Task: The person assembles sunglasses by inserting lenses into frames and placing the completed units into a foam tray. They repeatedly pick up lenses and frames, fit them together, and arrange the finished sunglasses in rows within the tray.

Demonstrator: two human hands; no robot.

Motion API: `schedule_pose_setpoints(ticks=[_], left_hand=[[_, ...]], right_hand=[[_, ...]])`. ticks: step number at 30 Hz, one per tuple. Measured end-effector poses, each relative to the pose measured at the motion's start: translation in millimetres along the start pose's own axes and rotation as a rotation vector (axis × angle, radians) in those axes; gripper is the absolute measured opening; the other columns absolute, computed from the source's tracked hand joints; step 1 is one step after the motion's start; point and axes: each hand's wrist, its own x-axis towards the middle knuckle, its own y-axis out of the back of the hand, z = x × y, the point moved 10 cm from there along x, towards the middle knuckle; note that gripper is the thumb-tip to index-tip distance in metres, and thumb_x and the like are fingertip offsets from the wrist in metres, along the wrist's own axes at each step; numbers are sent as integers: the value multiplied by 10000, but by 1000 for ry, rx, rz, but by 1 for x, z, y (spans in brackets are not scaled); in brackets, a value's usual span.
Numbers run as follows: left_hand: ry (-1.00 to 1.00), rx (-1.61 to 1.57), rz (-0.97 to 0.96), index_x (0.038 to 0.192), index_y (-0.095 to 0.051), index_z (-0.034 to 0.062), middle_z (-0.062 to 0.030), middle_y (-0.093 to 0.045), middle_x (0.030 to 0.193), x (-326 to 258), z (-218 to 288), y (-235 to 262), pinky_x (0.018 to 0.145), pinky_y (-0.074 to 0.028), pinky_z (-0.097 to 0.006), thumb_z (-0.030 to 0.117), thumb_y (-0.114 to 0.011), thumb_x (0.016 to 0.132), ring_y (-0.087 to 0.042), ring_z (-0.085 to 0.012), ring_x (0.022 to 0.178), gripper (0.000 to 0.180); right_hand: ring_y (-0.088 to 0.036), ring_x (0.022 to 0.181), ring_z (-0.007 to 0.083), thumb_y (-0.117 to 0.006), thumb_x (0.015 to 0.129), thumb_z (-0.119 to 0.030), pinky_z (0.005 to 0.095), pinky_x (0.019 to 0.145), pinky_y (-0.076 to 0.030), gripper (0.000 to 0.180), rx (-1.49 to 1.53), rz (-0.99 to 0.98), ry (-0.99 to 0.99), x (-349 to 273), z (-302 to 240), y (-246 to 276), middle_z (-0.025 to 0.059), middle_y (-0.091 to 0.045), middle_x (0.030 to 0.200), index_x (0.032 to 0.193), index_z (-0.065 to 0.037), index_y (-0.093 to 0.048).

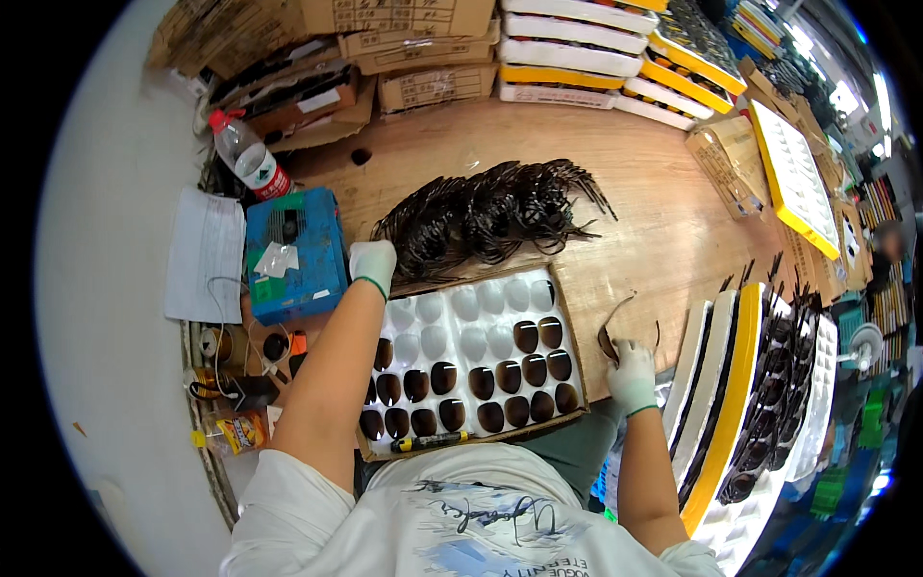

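My right hand (633, 377), in a pale glove, closes on a pair of sunglasses (607, 344) to the right of the lens box. Its thin arms stick up past my fingers. My left hand (373, 262), also gloved, is curled between a blue box (297, 255) and a heap of dark eyeglass frames (490, 213); its fingertips are hidden. In front of me lies a shallow cardboard box (567, 332) with a white liner. Rows of brown lenses (482, 383) sit in it, with paler pieces in the far rows. A yellow and black marker (430, 442) rests along its near edge.
At the right, white and yellow trays (735, 394) hold many dark glasses. More trays (574, 48) are stacked at the back, beside cardboard boxes (437, 85). A red-capped bottle (252, 159), a paper sheet (204, 255) and a snack packet (240, 432) lie left.
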Motion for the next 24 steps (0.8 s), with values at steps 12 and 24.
schedule_pose_setpoints(ticks=[12,24], left_hand=[[374,-2313,159,1100,-670,-54,-182,-714,996,-76,-5,48,778,-532,-444,88,-636,861,-689,-328,909,281],[-107,-2062,748,1068,-549,3,-58,-589,945,-267,15,175,656,-458,-261,124,-569,984,-544,-109,739,149]], right_hand=[[-648,1062,295,-605,865,-230,435,926,-504,277,98,-397,673,-5,-399,-77,159,-690,1111,1061,-58,-702],[-661,883,429,-580,900,-178,490,765,-527,269,801,-299,741,-34,-369,-111,214,-687,1021,1135,-59,-634]])
